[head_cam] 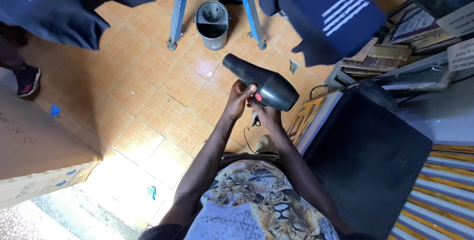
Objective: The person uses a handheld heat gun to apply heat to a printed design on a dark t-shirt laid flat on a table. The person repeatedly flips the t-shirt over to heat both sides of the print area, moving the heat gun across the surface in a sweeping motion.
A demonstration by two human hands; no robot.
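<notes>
The hair dryer (261, 83) is black and shiny, with a small red button on its side. It is up in the air above the orange tiled floor, tilted, with its long nozzle pointing up and to the left.

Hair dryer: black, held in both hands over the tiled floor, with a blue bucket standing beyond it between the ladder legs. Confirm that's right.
One detail is off: the head view shows a grey metal bucket, not blue. The rest stands: the black hair dryer is held by the left hand and right hand over the tiled floor, between the blue ladder legs.
</notes>
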